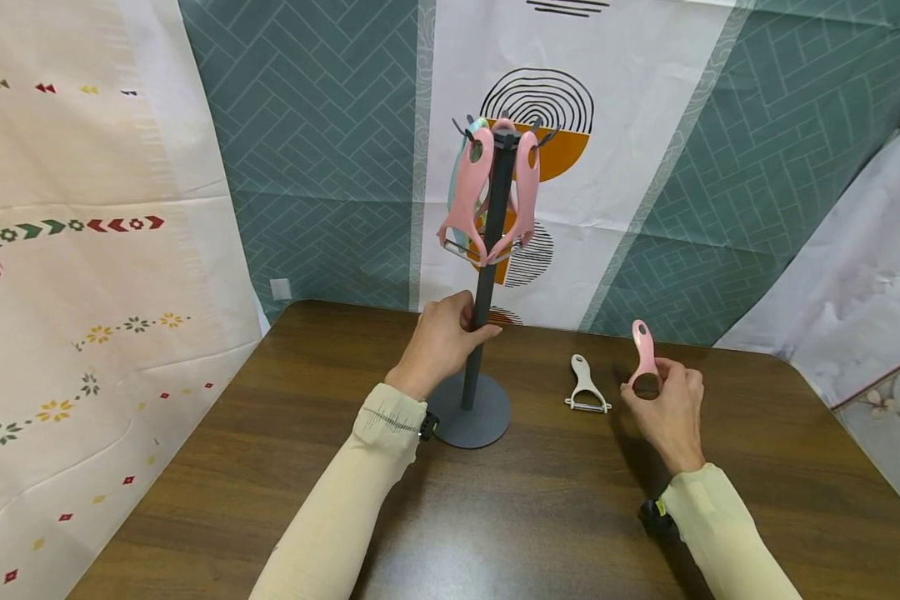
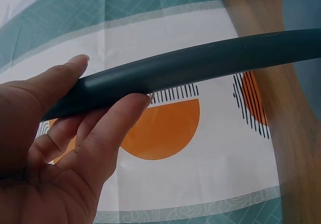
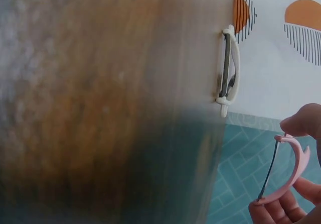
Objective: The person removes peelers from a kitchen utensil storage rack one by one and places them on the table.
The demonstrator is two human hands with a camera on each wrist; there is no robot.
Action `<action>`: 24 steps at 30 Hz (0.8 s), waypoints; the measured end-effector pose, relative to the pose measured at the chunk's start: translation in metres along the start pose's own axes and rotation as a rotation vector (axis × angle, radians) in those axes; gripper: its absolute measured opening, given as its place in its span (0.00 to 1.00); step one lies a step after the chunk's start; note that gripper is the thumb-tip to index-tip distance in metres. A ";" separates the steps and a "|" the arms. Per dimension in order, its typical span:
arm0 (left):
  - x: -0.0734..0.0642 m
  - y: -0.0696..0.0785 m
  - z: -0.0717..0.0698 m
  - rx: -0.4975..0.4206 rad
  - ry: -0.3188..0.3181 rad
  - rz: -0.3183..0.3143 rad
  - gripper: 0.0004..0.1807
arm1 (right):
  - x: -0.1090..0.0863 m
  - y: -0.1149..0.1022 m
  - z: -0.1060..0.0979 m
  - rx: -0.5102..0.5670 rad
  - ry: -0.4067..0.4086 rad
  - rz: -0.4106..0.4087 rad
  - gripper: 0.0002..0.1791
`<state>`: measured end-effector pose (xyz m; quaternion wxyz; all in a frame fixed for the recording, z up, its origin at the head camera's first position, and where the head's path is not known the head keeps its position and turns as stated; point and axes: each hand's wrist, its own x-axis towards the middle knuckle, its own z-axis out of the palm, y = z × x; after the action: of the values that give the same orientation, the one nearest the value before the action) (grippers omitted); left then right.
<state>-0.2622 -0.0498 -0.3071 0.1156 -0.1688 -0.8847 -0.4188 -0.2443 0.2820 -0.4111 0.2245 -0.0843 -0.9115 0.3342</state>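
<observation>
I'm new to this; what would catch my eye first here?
Probably the dark stand near the head view's middle, with pink peelers hanging up top and the left hand gripping its pole. Then another pink peeler, held by the right hand at the right; a white peeler lies on the table between.

Pale cream fabric sleeves (image 1: 337, 512), left cuff (image 1: 390, 414) dark-lined, end behind the fingers (image 2: 115, 123); compact black wrist devices (image 1: 428, 426) adjoin both cuffs.

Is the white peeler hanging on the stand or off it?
Off: the white peeler lies on the table, apart from the stand.
</observation>
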 end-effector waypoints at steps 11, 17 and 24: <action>-0.001 0.002 -0.001 -0.006 -0.006 -0.003 0.14 | 0.000 0.003 0.001 -0.018 -0.042 0.027 0.38; -0.001 0.001 -0.001 -0.003 -0.006 -0.006 0.14 | 0.001 0.004 0.001 -0.036 -0.059 0.036 0.38; -0.001 0.001 -0.001 0.009 -0.007 -0.007 0.15 | 0.003 0.006 0.002 -0.060 -0.078 0.022 0.38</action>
<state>-0.2606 -0.0501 -0.3060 0.1120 -0.1667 -0.8876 -0.4145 -0.2475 0.2864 -0.4157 0.1824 -0.0879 -0.9282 0.3122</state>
